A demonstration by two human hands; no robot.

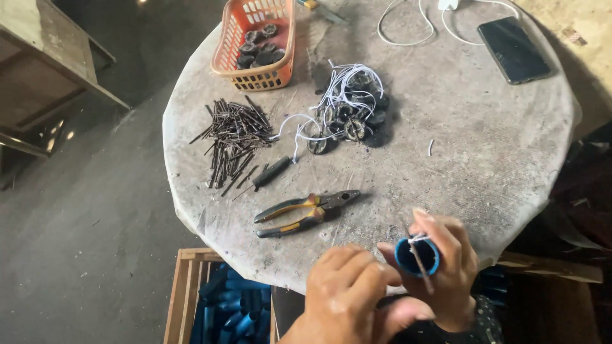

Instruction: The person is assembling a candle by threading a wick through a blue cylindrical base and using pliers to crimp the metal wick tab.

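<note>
My right hand grips a short blue tube at the table's near edge, its open end facing up. A thin dark rod with a bit of white wire sticks out of the tube's mouth. My left hand is curled beside the tube, fingertips close to its rim; whether it pinches the rod is unclear. Pliers with orange and black handles lie just beyond my hands.
On the round grey table lie a pile of dark nails, a small black tool, black round parts with white wires, an orange basket, a phone and white cable. A wooden crate of blue tubes sits below.
</note>
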